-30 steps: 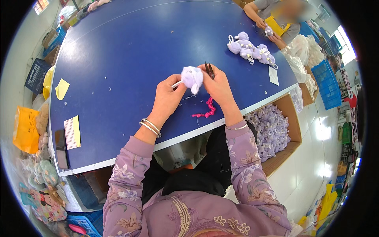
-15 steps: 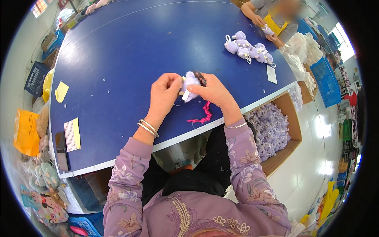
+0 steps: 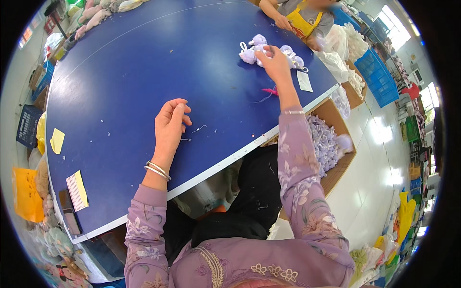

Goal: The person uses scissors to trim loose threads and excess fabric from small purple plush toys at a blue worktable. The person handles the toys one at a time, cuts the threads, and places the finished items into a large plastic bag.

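My right hand point(image 3: 276, 67) reaches over a pile of small lilac plush toys point(image 3: 259, 40) with white loops, its fingertips at the toys. A dark pair of snips point(image 3: 270, 51) shows in part between its fingers; a pink braided cord point(image 3: 270, 91) hangs beside the wrist. Whether the fingers also grip a toy is hidden. My left hand point(image 3: 170, 122) is above the blue table point(image 3: 144, 62), fingers loosely bent and apart, holding nothing. A blurred lilac plush toy point(image 3: 344, 143) is at the right side of the cardboard box point(image 3: 342, 165), which holds many more.
Across the table a person in a yellow apron point(image 3: 303, 24) sits at the far right. A white paper slip point(image 3: 304, 81) lies by the pile. At left are a yellow note point(image 3: 57, 140), a label sheet point(image 3: 77, 190) and a dark phone-like object point(image 3: 70, 213). Loose threads lie near my left hand.
The plush toy has left my hands, and a blurred one appears at the box. My right hand has moved up and right to the pile, the pink cord with it. My left hand has moved left.
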Action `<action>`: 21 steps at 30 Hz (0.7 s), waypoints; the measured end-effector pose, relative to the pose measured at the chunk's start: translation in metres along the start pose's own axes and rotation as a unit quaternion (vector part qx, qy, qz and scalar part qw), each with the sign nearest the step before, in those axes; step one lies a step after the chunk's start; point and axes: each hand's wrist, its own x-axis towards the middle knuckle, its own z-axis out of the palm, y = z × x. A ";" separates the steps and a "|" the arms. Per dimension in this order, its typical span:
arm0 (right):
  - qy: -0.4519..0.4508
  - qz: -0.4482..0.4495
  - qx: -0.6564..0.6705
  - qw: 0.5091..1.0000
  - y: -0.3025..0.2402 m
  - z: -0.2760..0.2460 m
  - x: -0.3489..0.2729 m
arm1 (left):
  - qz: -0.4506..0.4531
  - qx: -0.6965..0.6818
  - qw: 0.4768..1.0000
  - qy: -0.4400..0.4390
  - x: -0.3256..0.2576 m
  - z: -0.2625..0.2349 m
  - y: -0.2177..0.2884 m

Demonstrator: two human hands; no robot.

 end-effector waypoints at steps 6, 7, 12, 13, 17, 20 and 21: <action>0.002 -0.019 -0.238 0.971 0.001 0.053 0.005 | -0.003 0.017 1.000 -0.020 0.002 -0.003 -0.006; 0.009 -0.022 -0.244 0.970 -0.002 0.059 0.004 | 0.001 0.019 1.000 -0.025 0.003 -0.003 -0.006; -0.025 -0.092 -0.144 0.985 -0.012 0.072 -0.019 | 0.012 0.005 0.999 -0.030 0.003 -0.001 -0.009; -0.073 -0.093 -0.082 0.990 -0.017 0.070 -0.024 | 0.018 0.003 1.000 -0.024 0.004 0.001 -0.009; -0.264 0.041 0.203 0.942 -0.086 0.054 -0.081 | 0.032 -0.011 0.999 -0.027 0.002 -0.005 -0.005; -0.330 -0.032 0.214 0.919 -0.111 0.044 -0.114 | -0.007 -0.088 0.991 -0.105 -0.001 -0.004 0.007; -0.341 -0.082 0.213 0.912 -0.117 0.045 -0.122 | -0.005 -0.111 0.989 -0.094 -0.001 -0.004 0.005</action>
